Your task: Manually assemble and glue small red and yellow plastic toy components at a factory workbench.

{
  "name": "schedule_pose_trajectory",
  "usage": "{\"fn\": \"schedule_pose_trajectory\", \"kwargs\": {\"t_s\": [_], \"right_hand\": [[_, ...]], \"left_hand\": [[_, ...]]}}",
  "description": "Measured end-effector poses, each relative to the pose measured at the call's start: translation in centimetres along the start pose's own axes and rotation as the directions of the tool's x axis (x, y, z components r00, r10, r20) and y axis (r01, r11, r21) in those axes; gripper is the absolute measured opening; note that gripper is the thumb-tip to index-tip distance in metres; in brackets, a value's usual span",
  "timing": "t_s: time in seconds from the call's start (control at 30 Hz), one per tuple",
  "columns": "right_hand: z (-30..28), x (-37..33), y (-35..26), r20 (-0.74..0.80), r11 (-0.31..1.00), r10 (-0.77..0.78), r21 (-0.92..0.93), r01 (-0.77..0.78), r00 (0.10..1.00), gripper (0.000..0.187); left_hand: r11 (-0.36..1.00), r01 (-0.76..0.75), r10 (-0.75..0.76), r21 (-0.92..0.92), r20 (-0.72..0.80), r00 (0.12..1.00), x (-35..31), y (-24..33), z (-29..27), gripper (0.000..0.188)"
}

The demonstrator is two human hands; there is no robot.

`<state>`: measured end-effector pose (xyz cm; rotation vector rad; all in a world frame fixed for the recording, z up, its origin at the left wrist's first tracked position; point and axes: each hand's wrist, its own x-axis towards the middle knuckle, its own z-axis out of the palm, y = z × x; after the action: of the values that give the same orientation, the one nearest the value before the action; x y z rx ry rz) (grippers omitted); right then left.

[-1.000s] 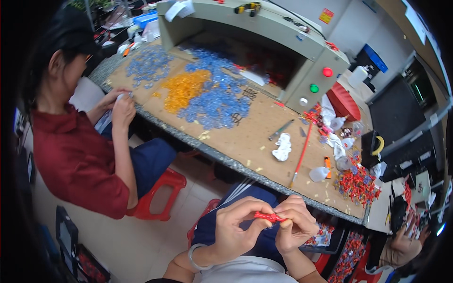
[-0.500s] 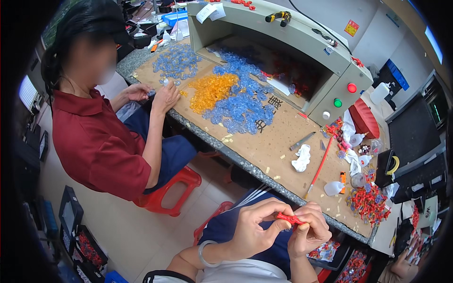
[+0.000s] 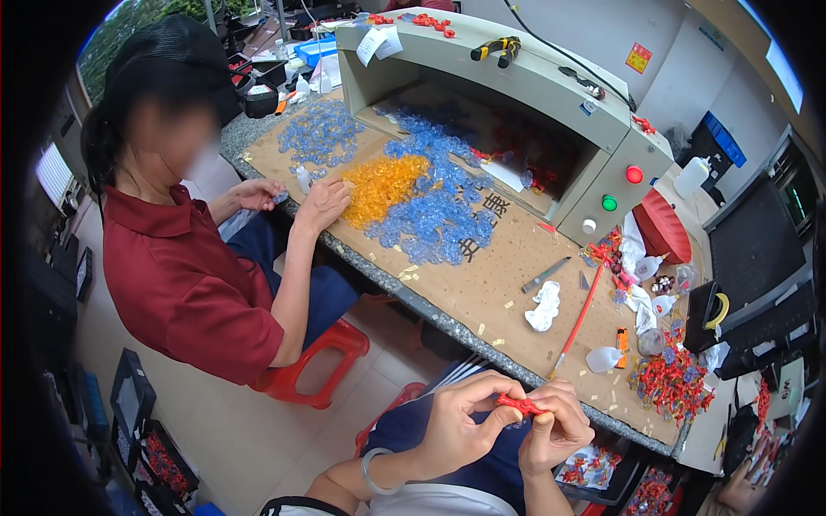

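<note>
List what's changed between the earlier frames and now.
The co-worker's near hand moved rightward, away from their far hand, to the edge of the orange pile. The camera view shifted, so the bench sits farther right than in the first frame. Unchanged: left hand and right hand still pinch the red piece.

Bright, even indoor light on my feed, shadow inside the box along the counter's far edge — fisheye-bent lines, black corners.
</note>
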<state>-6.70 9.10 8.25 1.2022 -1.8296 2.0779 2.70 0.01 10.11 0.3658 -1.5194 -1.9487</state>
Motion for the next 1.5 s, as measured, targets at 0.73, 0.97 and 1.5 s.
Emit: {"fn": "schedule_pose_trajectory", "kwargs": {"t_s": [0.73,0.97,1.5], "right_hand": [[-0.5,1.7,-0.3,-0.017,0.999,-0.046,0.004,0.046,0.999,0.021],[0.4,1.7,0.1,-0.015,0.999,-0.032,0.021,0.032,0.999,0.024],[1.7,-1.0,7.7,0.157,0.989,0.131,-0.09,-0.118,0.979,0.01]], "left_hand": [[0.999,-0.027,0.027,0.024,0.023,0.999,1.0,1.0,1.0,0.013],[0.999,-0.037,0.037,-0.005,-0.005,0.999,1.3,0.5,0.3,0.012],[0.979,0.102,-0.123,-0.175,-0.116,0.986,2.8,-8.8,-3.7,0.015]]}}
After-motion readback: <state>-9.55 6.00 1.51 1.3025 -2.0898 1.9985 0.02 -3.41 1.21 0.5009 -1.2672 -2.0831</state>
